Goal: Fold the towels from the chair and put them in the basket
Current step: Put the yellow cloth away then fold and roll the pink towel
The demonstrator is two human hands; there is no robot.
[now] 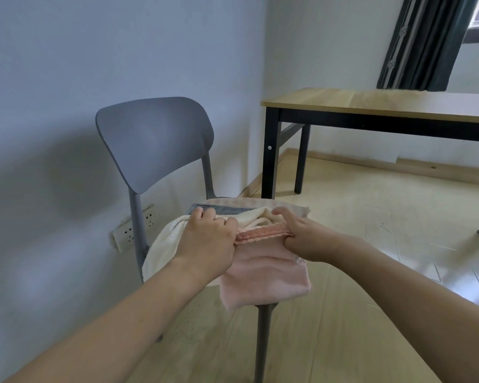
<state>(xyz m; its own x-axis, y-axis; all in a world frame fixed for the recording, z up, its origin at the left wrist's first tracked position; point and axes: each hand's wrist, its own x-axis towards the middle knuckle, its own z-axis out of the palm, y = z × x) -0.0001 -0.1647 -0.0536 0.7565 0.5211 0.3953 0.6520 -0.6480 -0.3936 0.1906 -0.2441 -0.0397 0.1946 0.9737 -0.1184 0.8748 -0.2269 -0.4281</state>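
A grey plastic chair (155, 139) stands against the wall with several towels piled on its seat. A pink towel (263, 275) hangs over the seat's front edge. My left hand (208, 241) and my right hand (304, 236) each pinch its upper hem, one at either end. Behind it lies a cream towel (166, 239), spilling off the seat's left side. A grey patterned towel (224, 209) and a pale pink one (249, 202) lie further back. No basket is in view.
A wooden table (371, 105) with black legs stands to the right of the chair. A white power strip (133, 230) leans against the wall behind the chair leg. Dark curtains (423, 42) hang at the far right. Wood floor stretches to the right.
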